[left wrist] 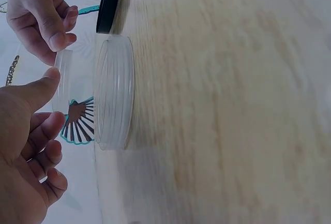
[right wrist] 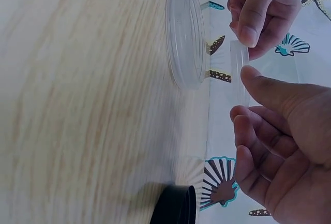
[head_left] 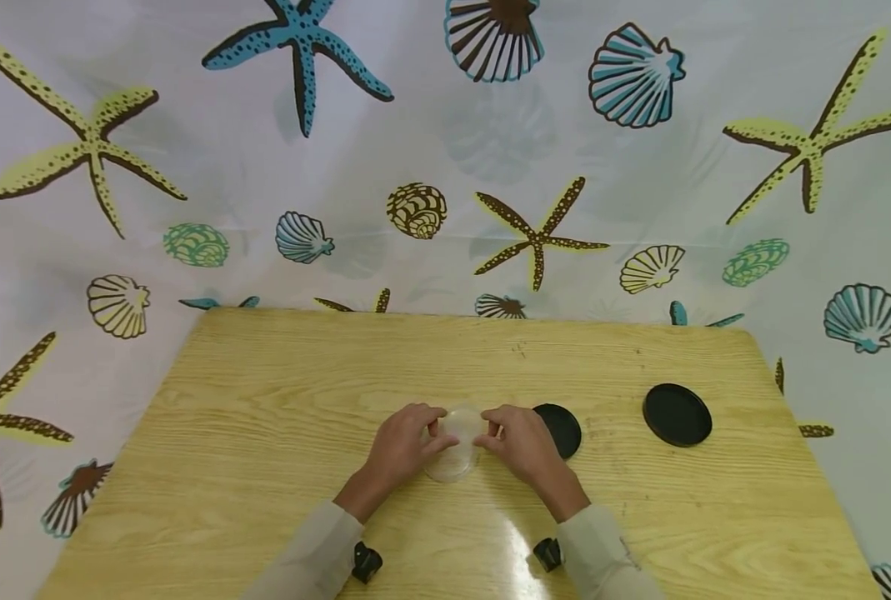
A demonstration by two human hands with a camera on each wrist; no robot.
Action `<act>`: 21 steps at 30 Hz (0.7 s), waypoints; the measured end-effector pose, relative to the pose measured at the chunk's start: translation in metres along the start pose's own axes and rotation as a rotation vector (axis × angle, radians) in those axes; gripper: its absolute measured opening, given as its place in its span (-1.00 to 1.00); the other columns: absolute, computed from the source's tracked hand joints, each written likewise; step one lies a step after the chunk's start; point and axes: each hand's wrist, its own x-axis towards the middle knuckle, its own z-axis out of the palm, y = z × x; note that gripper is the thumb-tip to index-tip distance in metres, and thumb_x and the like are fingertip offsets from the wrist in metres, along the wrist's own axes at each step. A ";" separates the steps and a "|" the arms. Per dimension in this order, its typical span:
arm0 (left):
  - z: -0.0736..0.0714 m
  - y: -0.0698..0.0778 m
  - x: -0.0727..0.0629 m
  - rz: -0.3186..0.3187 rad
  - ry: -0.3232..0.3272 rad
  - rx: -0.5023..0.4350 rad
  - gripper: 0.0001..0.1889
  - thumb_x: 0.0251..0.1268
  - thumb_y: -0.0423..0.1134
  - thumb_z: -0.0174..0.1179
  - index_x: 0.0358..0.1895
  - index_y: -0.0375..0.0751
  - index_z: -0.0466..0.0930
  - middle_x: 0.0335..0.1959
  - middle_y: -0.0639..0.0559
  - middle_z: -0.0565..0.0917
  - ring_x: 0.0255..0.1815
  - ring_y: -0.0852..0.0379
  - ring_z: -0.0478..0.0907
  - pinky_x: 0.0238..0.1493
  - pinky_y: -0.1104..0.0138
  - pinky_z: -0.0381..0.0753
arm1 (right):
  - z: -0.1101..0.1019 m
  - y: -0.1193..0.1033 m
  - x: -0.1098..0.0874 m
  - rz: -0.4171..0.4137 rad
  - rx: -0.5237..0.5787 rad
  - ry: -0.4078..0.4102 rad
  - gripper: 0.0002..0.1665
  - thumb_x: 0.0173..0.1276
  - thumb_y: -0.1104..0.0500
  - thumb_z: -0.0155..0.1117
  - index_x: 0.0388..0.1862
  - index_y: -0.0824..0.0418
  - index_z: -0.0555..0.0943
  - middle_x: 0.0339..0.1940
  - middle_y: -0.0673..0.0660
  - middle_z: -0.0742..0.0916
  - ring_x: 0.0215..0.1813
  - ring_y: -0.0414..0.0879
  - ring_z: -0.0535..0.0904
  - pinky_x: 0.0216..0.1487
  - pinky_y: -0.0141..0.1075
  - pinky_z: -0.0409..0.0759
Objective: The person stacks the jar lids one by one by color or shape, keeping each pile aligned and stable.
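Near the table's middle, my left hand (head_left: 407,446) and right hand (head_left: 522,442) hold a small clear plastic lid (head_left: 462,423) between them, pinching its opposite edges. In the left wrist view this lid (left wrist: 63,81) is seen edge-on, tilted off the table. The right wrist view shows the same lid (right wrist: 238,74) between both thumbs and fingers. Below and apart from it, a wider clear plastic round (left wrist: 116,94) with a ridged rim lies flat on the table; whether it is one piece or a stack I cannot tell.
A black round lid (head_left: 563,429) lies just beyond my right hand, partly hidden by it. Farther right is a larger black round lid (head_left: 678,415). The wooden table (head_left: 280,392) meets a sheet (head_left: 415,275) printed with shells and starfish at its far edge.
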 end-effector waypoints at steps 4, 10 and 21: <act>0.001 -0.001 -0.005 -0.016 0.017 -0.020 -0.60 -0.01 -0.02 0.39 -0.14 -0.20 0.67 -0.56 0.18 0.49 -0.48 0.29 0.31 -0.41 0.42 0.37 | 0.003 -0.001 -0.001 -0.012 -0.001 -0.008 -0.55 0.18 0.01 0.40 -0.02 0.25 0.68 -0.44 -0.04 0.69 -0.47 -0.26 0.54 -0.45 -0.46 0.43; 0.000 -0.003 -0.009 -0.038 0.011 -0.037 -0.60 0.01 -0.04 0.39 -0.11 -0.20 0.67 -0.57 0.20 0.48 -0.50 0.30 0.27 -0.43 0.44 0.29 | 0.006 -0.004 -0.002 -0.025 -0.010 0.009 -0.56 0.18 0.00 0.39 -0.03 0.24 0.68 -0.42 -0.03 0.69 -0.47 -0.24 0.57 -0.44 -0.46 0.45; 0.000 -0.003 -0.015 -0.025 0.027 0.017 -0.61 -0.03 -0.01 0.41 -0.19 -0.20 0.68 -0.60 0.16 0.46 -0.49 0.30 0.29 -0.45 0.43 0.32 | 0.011 -0.006 -0.005 -0.014 0.019 0.009 -0.57 0.15 0.02 0.42 -0.05 0.23 0.69 -0.41 0.00 0.69 -0.47 -0.24 0.57 -0.44 -0.45 0.45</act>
